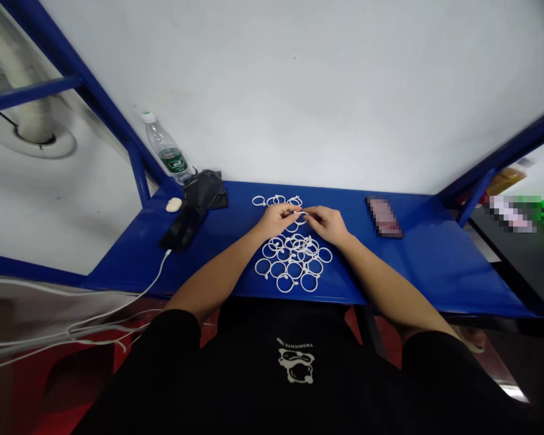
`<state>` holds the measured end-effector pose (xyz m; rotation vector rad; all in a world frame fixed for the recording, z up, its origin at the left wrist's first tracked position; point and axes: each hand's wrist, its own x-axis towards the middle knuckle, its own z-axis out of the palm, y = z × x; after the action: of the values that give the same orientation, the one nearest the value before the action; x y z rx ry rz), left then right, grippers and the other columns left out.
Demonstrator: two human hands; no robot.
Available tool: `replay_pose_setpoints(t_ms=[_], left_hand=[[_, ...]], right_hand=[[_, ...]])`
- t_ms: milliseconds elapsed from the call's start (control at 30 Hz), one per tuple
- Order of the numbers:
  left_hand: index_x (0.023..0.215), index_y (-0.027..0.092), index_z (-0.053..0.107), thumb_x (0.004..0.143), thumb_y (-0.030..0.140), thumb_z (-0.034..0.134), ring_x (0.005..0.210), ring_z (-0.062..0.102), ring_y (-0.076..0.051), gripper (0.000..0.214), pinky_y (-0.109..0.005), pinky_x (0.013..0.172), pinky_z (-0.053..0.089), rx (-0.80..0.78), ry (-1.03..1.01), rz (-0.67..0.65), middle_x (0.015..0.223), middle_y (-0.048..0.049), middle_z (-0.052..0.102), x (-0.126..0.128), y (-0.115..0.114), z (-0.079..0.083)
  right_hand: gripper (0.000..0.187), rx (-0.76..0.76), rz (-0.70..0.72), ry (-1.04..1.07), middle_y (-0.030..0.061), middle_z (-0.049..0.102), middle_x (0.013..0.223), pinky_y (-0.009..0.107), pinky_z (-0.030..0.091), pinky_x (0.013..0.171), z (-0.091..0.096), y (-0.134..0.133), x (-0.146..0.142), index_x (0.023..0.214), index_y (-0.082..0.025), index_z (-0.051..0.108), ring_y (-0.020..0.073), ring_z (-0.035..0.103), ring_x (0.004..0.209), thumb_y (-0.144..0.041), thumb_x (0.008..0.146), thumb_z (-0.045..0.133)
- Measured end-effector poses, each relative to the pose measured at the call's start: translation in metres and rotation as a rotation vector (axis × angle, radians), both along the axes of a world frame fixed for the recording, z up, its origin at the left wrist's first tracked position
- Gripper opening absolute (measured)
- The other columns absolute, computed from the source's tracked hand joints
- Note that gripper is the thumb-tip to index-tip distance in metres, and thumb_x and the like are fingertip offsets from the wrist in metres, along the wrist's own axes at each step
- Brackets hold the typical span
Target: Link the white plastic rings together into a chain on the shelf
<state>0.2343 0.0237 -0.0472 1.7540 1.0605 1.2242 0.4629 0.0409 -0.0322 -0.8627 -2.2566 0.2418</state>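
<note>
Between my left hand and my right hand is a thin white ring, pinched by the fingertips of both. Another white ring shows just under them, partly hidden by the fingers. Nearer to me on the blue desk lies a pile of several white rings, some overlapping, each with a small tab. Beyond my hands, close to the wall, a smaller group of the same rings lies in a loose row.
A clear plastic bottle stands at the back left beside a crumpled black bag. A black device with a white cable and a small cream-coloured object lie on the left. A phone lies to the right.
</note>
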Motion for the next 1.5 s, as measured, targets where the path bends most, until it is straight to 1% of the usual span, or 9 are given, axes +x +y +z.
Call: replay_pose_setpoints(t_ms=[133, 233, 367, 467, 667, 933, 1200, 1400, 1500], left_hand=[[0.112, 0.016, 0.081, 0.093, 0.027, 0.072, 0.054, 0.051, -0.01, 0.024, -0.023, 0.052, 0.042, 0.01, 0.017, 0.006, 0.073, -0.0021, 0.072, -0.001, 0.002, -0.002], [0.115, 0.016, 0.081, 0.095, 0.022, 0.067, 0.063, 0.06, -0.01, 0.025, -0.024, 0.058, 0.05, 0.054, 0.069, 0.008, 0.096, -0.0074, 0.079, -0.003, 0.004, -0.002], [0.122, 0.018, 0.08, 0.1, 0.014, 0.06, 0.083, 0.071, -0.013, 0.03, -0.028, 0.077, 0.059, 0.149, 0.148, -0.01, 0.116, -0.011, 0.078, -0.005, 0.007, -0.004], [0.132, 0.018, 0.075, 0.103, 0.016, 0.058, 0.077, 0.071, -0.012, 0.033, -0.029, 0.076, 0.061, 0.138, 0.147, -0.029, 0.122, -0.0117, 0.077, -0.006, 0.008, -0.007], [0.135, 0.014, 0.072, 0.103, 0.021, 0.062, 0.067, 0.069, -0.012, 0.034, -0.026, 0.067, 0.06, -0.055, 0.003, -0.014, 0.107, -0.0121, 0.082, -0.004, 0.009, -0.01], [0.124, 0.015, 0.078, 0.097, 0.021, 0.064, 0.064, 0.066, -0.012, 0.031, -0.025, 0.063, 0.055, -0.039, -0.011, -0.003, 0.093, -0.0076, 0.082, -0.003, 0.007, -0.004], [0.087, 0.015, 0.08, 0.083, 0.014, 0.067, 0.056, 0.057, -0.012, 0.014, -0.024, 0.054, 0.043, 0.001, 0.049, 0.067, 0.069, -0.0021, 0.073, -0.004, 0.0, 0.005], [0.078, 0.017, 0.079, 0.08, 0.006, 0.059, 0.069, 0.066, -0.015, 0.023, -0.026, 0.064, 0.05, 0.065, 0.097, 0.09, 0.076, -0.0028, 0.076, -0.005, 0.001, 0.008], [0.091, 0.017, 0.082, 0.084, 0.005, 0.059, 0.064, 0.063, -0.012, 0.027, -0.024, 0.061, 0.049, 0.067, 0.118, 0.098, 0.083, -0.0031, 0.077, -0.003, 0.001, 0.005]], right_hand=[[0.029, -0.025, 0.003, -0.008, 0.0075, 0.081, 0.096, 0.032, 0.056, 0.075, -0.002, 0.002, 0.001, 0.118, -0.022, 0.077, 0.0202, 0.073, 0.08, -0.04, 0.105, 0.058], [0.03, -0.029, 0.011, -0.025, 0.0074, 0.081, 0.095, 0.032, 0.055, 0.075, -0.002, 0.002, 0.002, 0.119, -0.022, 0.077, 0.0202, 0.072, 0.079, -0.041, 0.106, 0.058], [0.031, -0.025, 0.04, -0.053, 0.0081, 0.081, 0.095, 0.032, 0.056, 0.077, 0.0, 0.0, 0.001, 0.121, -0.021, 0.078, 0.0203, 0.073, 0.08, -0.04, 0.106, 0.058], [0.032, -0.01, 0.042, -0.032, 0.0078, 0.081, 0.095, 0.033, 0.056, 0.077, 0.001, -0.003, -0.001, 0.123, -0.021, 0.077, 0.0203, 0.073, 0.08, -0.04, 0.106, 0.058], [0.03, -0.031, 0.005, 0.003, 0.0075, 0.081, 0.094, 0.032, 0.056, 0.073, -0.001, -0.002, 0.0, 0.119, -0.022, 0.078, 0.0205, 0.072, 0.077, -0.041, 0.104, 0.06], [0.029, -0.069, 0.018, 0.021, 0.0074, 0.081, 0.095, 0.032, 0.056, 0.072, -0.001, -0.002, -0.001, 0.118, -0.022, 0.077, 0.0199, 0.072, 0.076, -0.04, 0.103, 0.061], [0.025, -0.095, 0.098, 0.006, 0.0058, 0.081, 0.094, 0.029, 0.054, 0.071, 0.003, -0.007, -0.005, 0.116, -0.022, 0.077, 0.0179, 0.072, 0.076, -0.037, 0.103, 0.062], [0.022, -0.107, 0.104, -0.017, 0.0054, 0.078, 0.091, 0.028, 0.053, 0.069, 0.004, -0.011, -0.01, 0.108, -0.021, 0.075, 0.0167, 0.07, 0.075, -0.038, 0.103, 0.062], [0.02, -0.05, 0.09, 0.023, 0.0051, 0.076, 0.087, 0.03, 0.052, 0.068, 0.002, -0.008, -0.008, 0.1, -0.021, 0.074, 0.0171, 0.067, 0.073, -0.038, 0.102, 0.063]])
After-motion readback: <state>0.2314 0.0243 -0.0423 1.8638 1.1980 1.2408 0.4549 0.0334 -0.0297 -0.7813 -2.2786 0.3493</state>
